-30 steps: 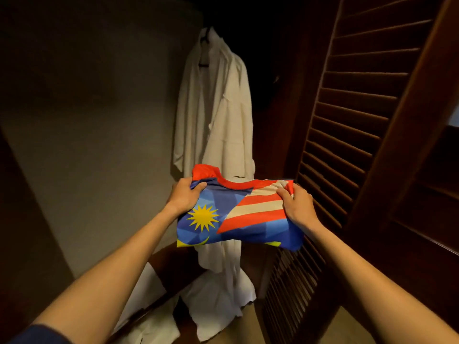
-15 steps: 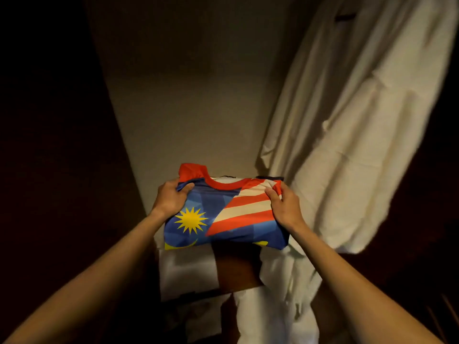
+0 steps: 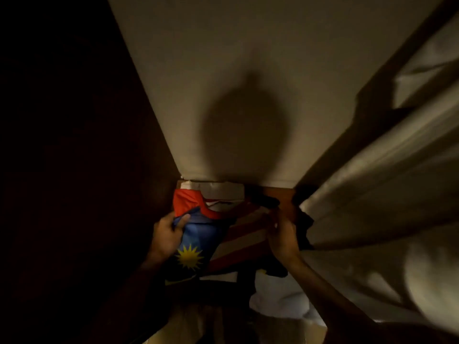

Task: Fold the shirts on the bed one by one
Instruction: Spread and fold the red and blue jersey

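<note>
Blue-red folded shirt (image 3: 198,234) gripped by left hand (image 3: 165,238), right hand (image 3: 282,235).

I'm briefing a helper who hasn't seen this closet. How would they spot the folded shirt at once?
Follow the pale back wall down to its foot, left of the hanging white robe. There the left hand and right hand grip the shirt: the only coloured thing, blue with a yellow sun, red collar and stripes.

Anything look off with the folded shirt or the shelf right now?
Somewhat. The folded shirt, held by the left hand and right hand, is tilted, its red collar bunched against the dark side wall. White cloth lies crumpled below. It is too dim to judge more.
</note>
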`<state>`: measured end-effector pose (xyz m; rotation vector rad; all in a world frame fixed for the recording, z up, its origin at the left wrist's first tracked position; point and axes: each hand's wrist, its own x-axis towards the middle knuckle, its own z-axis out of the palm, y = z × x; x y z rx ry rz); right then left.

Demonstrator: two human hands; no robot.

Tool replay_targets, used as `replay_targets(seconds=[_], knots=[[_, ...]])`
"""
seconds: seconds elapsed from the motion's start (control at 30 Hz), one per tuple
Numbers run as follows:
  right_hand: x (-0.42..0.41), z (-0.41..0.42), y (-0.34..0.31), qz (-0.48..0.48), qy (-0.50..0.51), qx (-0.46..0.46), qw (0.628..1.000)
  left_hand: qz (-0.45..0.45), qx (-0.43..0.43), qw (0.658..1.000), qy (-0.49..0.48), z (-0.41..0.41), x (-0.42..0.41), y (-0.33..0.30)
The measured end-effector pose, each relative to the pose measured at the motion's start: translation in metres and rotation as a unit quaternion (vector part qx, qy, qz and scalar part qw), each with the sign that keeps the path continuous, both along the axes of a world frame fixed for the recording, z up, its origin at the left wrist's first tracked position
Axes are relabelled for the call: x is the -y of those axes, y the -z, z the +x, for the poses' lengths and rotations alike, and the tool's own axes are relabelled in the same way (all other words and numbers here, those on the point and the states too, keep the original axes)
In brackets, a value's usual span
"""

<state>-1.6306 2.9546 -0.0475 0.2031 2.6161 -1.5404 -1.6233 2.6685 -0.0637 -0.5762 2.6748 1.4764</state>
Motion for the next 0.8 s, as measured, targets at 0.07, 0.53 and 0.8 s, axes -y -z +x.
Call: replay_targets(seconds=[0.07, 0.53, 0.8], knots=[[0.008, -0.009, 0.047, -0.047, 0.036, 0.015, 0.998, 0.026, 0.01, 1.0, -0.003, -0.01, 0.004, 0.05], [0.065, -0.131, 0.241, -0.161, 0.075, 0.038, 0.983, 0.068, -0.005, 0.998, -0.003, -0.159, 0.057, 0.225], [0.056, -0.12, 0.304, -0.186, 0.114, 0.231, 0.948, 0.153, 0.247, 0.942, -0.171, -0.128, 0.067, 0.292]])
